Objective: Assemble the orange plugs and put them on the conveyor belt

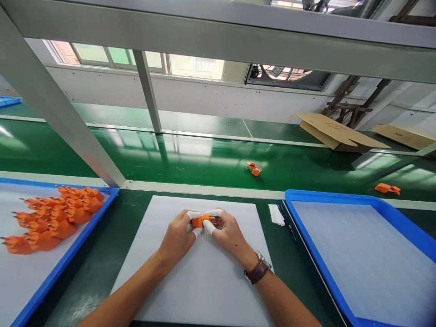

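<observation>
Both forearms reach over the white foam sheet (204, 281) on the bench; left hand (179, 236) and right hand (228, 231), fingertips in white cots, are closed together on one small orange plastic part (199, 221) between them.

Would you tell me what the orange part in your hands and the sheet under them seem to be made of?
Orange part: probably moulded plastic, with a uniform, saturated colour. White sheet: looks like thin foam, matte with a soft, faintly textured surface, though paper cannot be ruled out.

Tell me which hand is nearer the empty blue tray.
Right. The right hand sits just left of the blue tray; the left hand is farther left, both pinching the small orange part.
</observation>
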Motion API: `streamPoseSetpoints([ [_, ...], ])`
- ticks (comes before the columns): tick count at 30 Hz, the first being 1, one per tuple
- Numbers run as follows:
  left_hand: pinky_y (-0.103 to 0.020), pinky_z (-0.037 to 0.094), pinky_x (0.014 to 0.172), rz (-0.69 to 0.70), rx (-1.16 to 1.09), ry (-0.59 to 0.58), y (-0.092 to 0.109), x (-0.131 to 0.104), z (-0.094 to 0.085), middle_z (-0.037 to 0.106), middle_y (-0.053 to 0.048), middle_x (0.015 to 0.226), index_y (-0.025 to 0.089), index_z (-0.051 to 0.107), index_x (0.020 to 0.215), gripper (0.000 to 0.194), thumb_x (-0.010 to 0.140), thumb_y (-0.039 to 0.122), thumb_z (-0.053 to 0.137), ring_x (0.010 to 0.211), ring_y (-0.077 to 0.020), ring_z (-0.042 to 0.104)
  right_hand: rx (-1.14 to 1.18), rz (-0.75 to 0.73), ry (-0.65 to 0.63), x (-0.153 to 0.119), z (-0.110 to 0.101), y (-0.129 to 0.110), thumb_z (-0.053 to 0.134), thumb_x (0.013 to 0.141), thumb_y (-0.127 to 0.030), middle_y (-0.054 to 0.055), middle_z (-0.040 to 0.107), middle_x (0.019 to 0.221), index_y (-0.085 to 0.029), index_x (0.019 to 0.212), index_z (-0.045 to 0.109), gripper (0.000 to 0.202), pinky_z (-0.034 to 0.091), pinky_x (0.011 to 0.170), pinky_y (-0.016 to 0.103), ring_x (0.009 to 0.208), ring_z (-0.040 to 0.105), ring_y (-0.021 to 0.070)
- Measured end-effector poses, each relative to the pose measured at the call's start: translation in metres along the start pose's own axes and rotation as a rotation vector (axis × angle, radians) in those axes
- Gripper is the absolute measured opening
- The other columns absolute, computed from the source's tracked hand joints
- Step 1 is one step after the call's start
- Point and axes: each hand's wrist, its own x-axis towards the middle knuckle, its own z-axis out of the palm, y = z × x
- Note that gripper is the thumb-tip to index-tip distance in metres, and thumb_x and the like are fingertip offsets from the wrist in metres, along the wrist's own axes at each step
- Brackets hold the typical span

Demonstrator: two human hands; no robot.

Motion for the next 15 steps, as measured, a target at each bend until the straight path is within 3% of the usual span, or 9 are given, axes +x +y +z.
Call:
streamPoseSetpoints([
  [6, -0.035, 0.06, 0.081, 0.015, 0.011, 0.017, 0.003, 0.0, 0.003, 0.069, -0.005, 0.112, 0.026, 0.067, 0.104, 0.025, 0.083, 0.014, 0.058, 0.099, -0.0221, 0.069, 0.1, 0.114, -0.038, 0.003, -0.002, -0.007, 0.069, 0.081, -0.026, 0.004, 0.073, 0.083, -0.019, 0.095, 0.07, 0.016, 0.057, 0.063, 0.032, 0.07, 0.068, 0.0188],
  [12, -0.034, 0.058, 0.08, 0.039, 0.076, -0.017, 0.004, 0.006, -0.002, 0.069, -0.003, 0.111, 0.028, 0.064, 0.11, 0.029, 0.083, 0.019, 0.06, 0.094, -0.0217, 0.07, 0.118, 0.105, 0.004, 0.006, -0.002, -0.007, 0.07, 0.077, -0.025, 0.003, 0.073, 0.081, -0.02, 0.094, 0.07, 0.018, 0.056, 0.063, 0.029, 0.071, 0.069, 0.0181],
  [15, -0.035, 0.058, 0.076, -0.01, 0.136, -0.021, -0.002, 0.007, -0.008, 0.069, -0.002, 0.113, 0.031, 0.061, 0.116, 0.035, 0.081, 0.03, 0.064, 0.091, -0.024, 0.071, 0.175, 0.132, -0.039, 0.011, -0.005, -0.005, 0.071, 0.081, -0.037, 0.002, 0.072, 0.08, -0.02, 0.094, 0.071, 0.021, 0.055, 0.06, 0.026, 0.068, 0.068, 0.0164],
])
